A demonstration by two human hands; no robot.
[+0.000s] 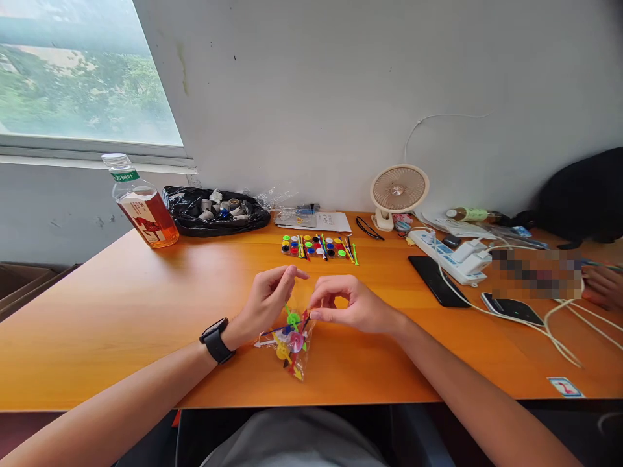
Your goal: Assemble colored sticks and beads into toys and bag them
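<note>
A clear plastic bag (300, 359) holds small colourful plastic pieces, among them a green one (293, 318), a yellow one (282, 351) and a pinkish disc (294, 341). It lies near the table's front edge, below both hands. My left hand (273, 299), with a black watch (217, 340) on the wrist, is closed at the bag's upper left; its index finger points right and the grip is partly hidden. Thumb and fingers of my right hand (351, 303) pinch at the bag's upper right edge, beside red and dark pieces.
Rows of coloured discs and sticks (318, 248) lie behind my hands. A drink bottle (146, 217) and black bag (214, 224) stand left. To the right are a fan (399, 189), phone (435, 280), power strip (450, 259), cables and another person's hand (603, 288).
</note>
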